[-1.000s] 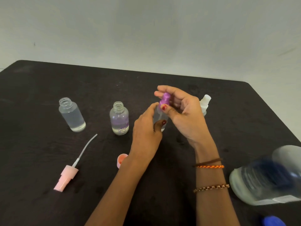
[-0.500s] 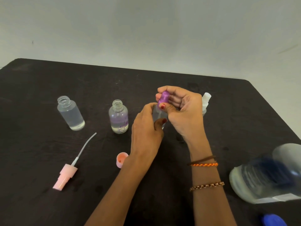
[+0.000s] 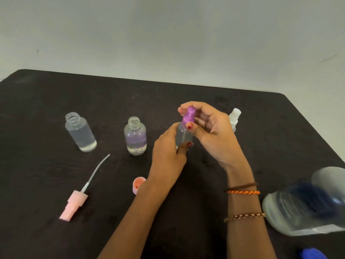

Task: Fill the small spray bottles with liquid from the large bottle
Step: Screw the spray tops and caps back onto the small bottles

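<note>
Far left on the black table (image 3: pixel 46 113): an uncapped clear cylindrical bottle (image 3: pixel 80 132) stands upright, liquid filling most of its body. Near it, toward the front edge, a pink spray pump (image 3: pixel 73 204) lies on its side, its pale dip tube pointing up and away toward the bottles.

Next to the right: a second uncapped small bottle (image 3: pixel 135 136), round-shouldered with a faint purple print, stands upright and apart from the first. It holds clear liquid; the exact level cannot be told. In front of it, a pink cap (image 3: pixel 137 184) lies on its side, partly hidden behind the left forearm.

Centre: the left hand (image 3: pixel 168 156) grips the body of a small clear spray bottle (image 3: pixel 183 136), fingers curled round it, thumb across the front. The bottle is upright; whether its base touches the table cannot be told. The right hand (image 3: pixel 211 131) pinches the purple spray top (image 3: pixel 189 116), which sits on that bottle's neck, thumb at the collar and fingers curled behind the nozzle. Whether the top is fully screwed down cannot be told.

Just behind the right hand: a white-topped spray bottle (image 3: pixel 234 117), largely hidden. The right wrist carries three thread and bead bracelets (image 3: pixel 242 192).

Right edge: the large clear bottle (image 3: pixel 306 204), blurred, with a dark blue patch, lies near the table's corner. A blue cap (image 3: pixel 312 254) shows at the bottom edge, partly cut off.
</note>
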